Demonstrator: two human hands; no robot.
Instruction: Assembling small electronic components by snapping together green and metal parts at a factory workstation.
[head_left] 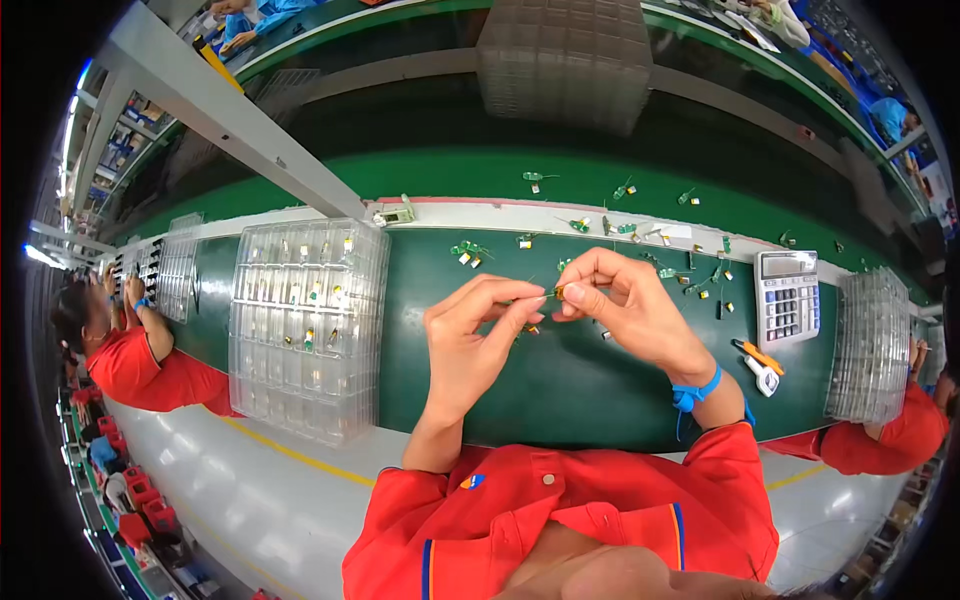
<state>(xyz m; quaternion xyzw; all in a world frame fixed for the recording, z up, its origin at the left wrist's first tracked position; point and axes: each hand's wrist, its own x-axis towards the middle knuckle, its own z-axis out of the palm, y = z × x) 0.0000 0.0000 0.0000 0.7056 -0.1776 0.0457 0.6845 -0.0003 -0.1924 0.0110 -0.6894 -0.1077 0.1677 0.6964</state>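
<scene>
Over the green work mat [480,400], both of my hands meet fingertip to fingertip. My left hand [468,335] pinches one side of a small green component [553,293], and my right hand [635,315] pinches the other side. Thin wire seems to stick out of it; the fingertips cover most of its shape. A blue strap [697,392] circles my right wrist. Just beyond my hands lie several loose small green boards with wires and white-and-yellow parts [470,252]. Another such part [533,329] is partly hidden below my left fingertips.
At left stands a tall stack of clear plastic trays [300,385], its top one holding several small parts. A calculator [787,298], an orange-handled tool [760,356] and a white tool [765,377] lie at right. Beyond runs a green conveyor belt [440,175]. Co-workers sit on both sides.
</scene>
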